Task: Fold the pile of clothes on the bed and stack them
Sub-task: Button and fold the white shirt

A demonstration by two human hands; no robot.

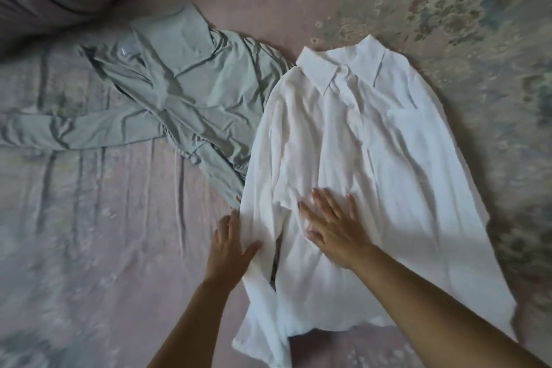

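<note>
We are working on the bed (104, 248), its pink sheet giving a flat base: white shirt (373, 158) lying collar-away, spread for folding, its edge overlapping the rumpled grey-green shirt (185, 92) waiting beside it. Right hand (331, 227) is pressing flat, fingers spread, likely smoothing creases. Left hand (231, 245) is resting open along the shirt's left edge, steadying it.
</note>
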